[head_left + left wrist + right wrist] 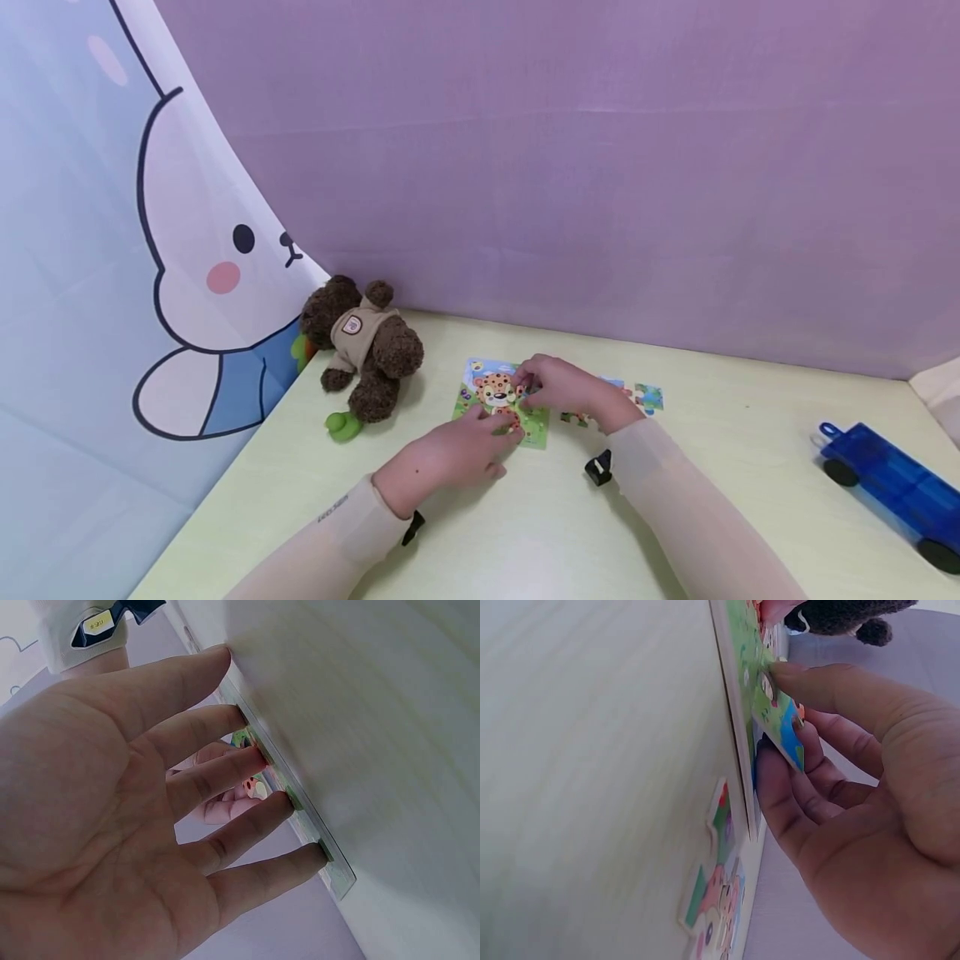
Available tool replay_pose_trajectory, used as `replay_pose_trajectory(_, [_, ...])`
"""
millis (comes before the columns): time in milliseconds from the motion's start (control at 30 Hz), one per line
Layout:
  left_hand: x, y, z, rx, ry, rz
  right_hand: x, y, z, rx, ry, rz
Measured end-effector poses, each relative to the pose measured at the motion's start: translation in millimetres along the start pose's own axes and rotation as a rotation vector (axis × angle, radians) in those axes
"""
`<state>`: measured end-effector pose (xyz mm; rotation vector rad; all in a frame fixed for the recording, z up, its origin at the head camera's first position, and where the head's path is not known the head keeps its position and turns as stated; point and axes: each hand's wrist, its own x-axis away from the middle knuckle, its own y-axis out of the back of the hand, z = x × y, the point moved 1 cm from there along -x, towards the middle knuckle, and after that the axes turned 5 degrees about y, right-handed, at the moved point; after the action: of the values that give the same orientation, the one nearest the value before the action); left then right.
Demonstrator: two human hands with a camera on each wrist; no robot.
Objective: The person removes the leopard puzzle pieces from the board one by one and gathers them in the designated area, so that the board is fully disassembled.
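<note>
One-handedly pinching tilted jigsaw piece with right hand, over right side of leopard board. Touching it with left hand, spread-fingered

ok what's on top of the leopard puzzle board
The left hand touches the puzzle board, and a tilted puzzle piece is over it in the grip of the right hand. Whatever part of the picture lies under the hands and that piece is covered.

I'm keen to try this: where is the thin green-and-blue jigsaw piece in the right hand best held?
Probably pinch the thin green-and-blue jigsaw piece by its raised edge, from the person's right: it's tilted off the flat, colourful puzzle board.
</note>
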<state>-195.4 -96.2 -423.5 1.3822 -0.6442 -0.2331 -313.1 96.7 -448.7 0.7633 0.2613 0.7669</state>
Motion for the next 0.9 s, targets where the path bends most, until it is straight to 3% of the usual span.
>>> replay_pose_trajectory(500, [0.4, -0.1, -0.9, -0.001, -0.003, -0.001, 6.7, -2, -3, -0.042, 0.001, -0.007])
replay_pose_trajectory(900, [0.9, -0.6, -0.5, 0.025, 0.012, 0.008, 14.1, 7, -15, -0.106, -0.009, -0.172])
